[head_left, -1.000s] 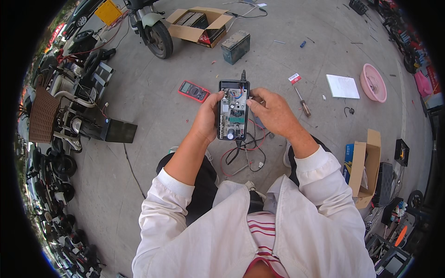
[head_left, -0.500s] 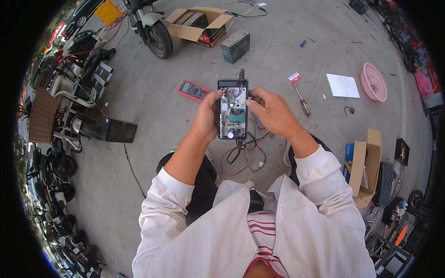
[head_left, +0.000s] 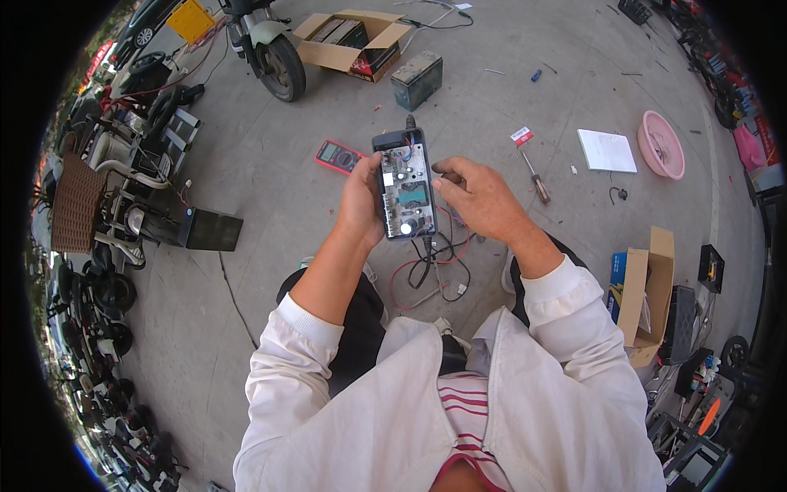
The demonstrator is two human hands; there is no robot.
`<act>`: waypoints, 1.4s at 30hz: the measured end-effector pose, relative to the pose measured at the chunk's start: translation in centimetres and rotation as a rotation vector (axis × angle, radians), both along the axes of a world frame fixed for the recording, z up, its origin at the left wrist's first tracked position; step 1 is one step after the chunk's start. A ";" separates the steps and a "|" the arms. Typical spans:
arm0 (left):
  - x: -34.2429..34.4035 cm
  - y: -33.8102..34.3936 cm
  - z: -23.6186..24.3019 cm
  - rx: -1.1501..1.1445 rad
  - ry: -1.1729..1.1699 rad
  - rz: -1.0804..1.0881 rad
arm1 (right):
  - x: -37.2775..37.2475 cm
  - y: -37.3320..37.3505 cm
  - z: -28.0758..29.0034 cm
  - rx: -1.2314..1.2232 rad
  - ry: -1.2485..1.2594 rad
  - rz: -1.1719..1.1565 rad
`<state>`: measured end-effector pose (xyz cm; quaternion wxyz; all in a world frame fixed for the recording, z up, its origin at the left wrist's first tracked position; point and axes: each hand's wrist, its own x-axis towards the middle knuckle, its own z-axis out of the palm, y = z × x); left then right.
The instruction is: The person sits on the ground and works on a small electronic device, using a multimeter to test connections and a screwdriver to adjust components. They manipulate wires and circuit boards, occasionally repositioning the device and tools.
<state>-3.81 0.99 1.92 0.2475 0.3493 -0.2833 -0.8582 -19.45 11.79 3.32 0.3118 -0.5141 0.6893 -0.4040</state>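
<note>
My left hand (head_left: 361,203) is closed round the left side of an opened black charger (head_left: 406,182), tilted slightly in front of me. Its bare circuit board faces up, with a green-wrapped transformer, a round capacitor and thin wires near the far end. Just off the charger's right edge is my right hand (head_left: 475,195), thumb and forefinger apart, with no object showing between them. Black and red cables (head_left: 434,266) hang from the near end and lie coiled on the ground between my feet. A red multimeter (head_left: 338,156) lies beyond my left hand.
A dark battery (head_left: 416,80) and an open carton (head_left: 352,45) stand ahead, beside a scooter wheel (head_left: 281,72). To the right are a screwdriver (head_left: 537,182), a white booklet (head_left: 607,151), a pink basin (head_left: 661,145) and another carton (head_left: 648,295). Parked scooters line the left.
The charger has shifted slightly left and tilted in my left hand. My right hand has come off its right edge, leaving a small gap.
</note>
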 end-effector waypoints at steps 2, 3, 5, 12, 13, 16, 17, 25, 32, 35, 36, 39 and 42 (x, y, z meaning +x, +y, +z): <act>0.0 -0.1 -0.2 0.002 0.000 0.011 | 0.1 0.0 0.1 0.003 0.003 0.006; 0.1 -0.2 -0.3 0.005 0.007 0.008 | 0.1 -0.1 0.2 0.005 0.002 0.008; 0.1 -0.3 -0.6 0.009 0.022 0.002 | 0.3 -0.1 0.4 0.005 -0.003 0.011; 0.0 -0.1 -0.6 -0.011 0.028 0.053 | 0.4 0.0 0.4 0.021 -0.055 0.026; -0.1 -0.2 -0.7 -0.004 0.027 0.057 | 0.4 0.0 0.5 0.017 -0.062 0.029; 0.0 -0.3 -0.8 0.014 0.054 0.045 | 0.4 -0.1 0.2 -0.004 -0.075 0.022; 0.0 -0.4 -0.8 0.020 0.067 0.037 | 0.4 -0.1 0.3 0.006 -0.083 0.022; -0.1 -0.2 -0.3 0.084 0.097 0.027 | 0.4 0.0 0.5 0.029 -0.127 0.018; -0.1 -0.2 -0.4 0.081 0.060 0.022 | 0.4 0.0 0.3 0.033 -0.119 0.016; -0.1 -0.2 -0.4 0.080 0.045 0.025 | 0.4 -0.1 0.4 0.041 -0.118 0.015; 0.0 -0.2 -0.5 0.080 0.047 0.021 | 0.5 -0.1 0.5 0.041 -0.122 0.011; 0.0 -0.2 -0.5 0.077 0.046 0.011 | 0.5 -0.1 0.4 0.038 -0.121 0.009; 0.0 -0.1 -0.3 0.075 0.038 0.007 | 0.5 -0.1 0.2 0.034 -0.120 0.014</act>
